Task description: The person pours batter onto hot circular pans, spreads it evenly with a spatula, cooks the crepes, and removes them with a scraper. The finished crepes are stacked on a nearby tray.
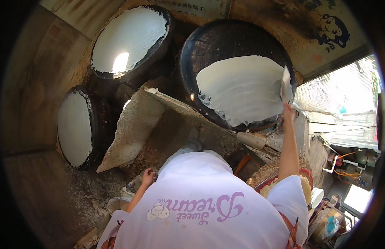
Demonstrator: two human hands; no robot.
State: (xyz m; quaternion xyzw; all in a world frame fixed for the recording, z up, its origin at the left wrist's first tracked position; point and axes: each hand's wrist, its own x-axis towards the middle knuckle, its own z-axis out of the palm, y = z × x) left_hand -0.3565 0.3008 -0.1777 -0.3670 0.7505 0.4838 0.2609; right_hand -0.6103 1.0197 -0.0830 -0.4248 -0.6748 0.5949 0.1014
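My right hand (288, 115) grips a flat scraper (285, 85); its pale blade stands tilted at the right edge of a spread sheet of white batter (242, 88). The batter covers the nearer part of a large round black griddle (233, 37), and curved stroke marks show in it. Dark bare metal shows on the griddle's far part. My left hand (148, 177) hangs low by my left side with its fingers loosely curled, and I see nothing in it. Crusted debris lies below that hand.
Two more black griddles bear white batter layers (130, 37) (75, 127) at the left. A crusted upright panel (136, 127) stands between them and me. A round woven tray (264, 177) with pale flat pieces is by my right arm. White pipes (335, 165) run at the far right.
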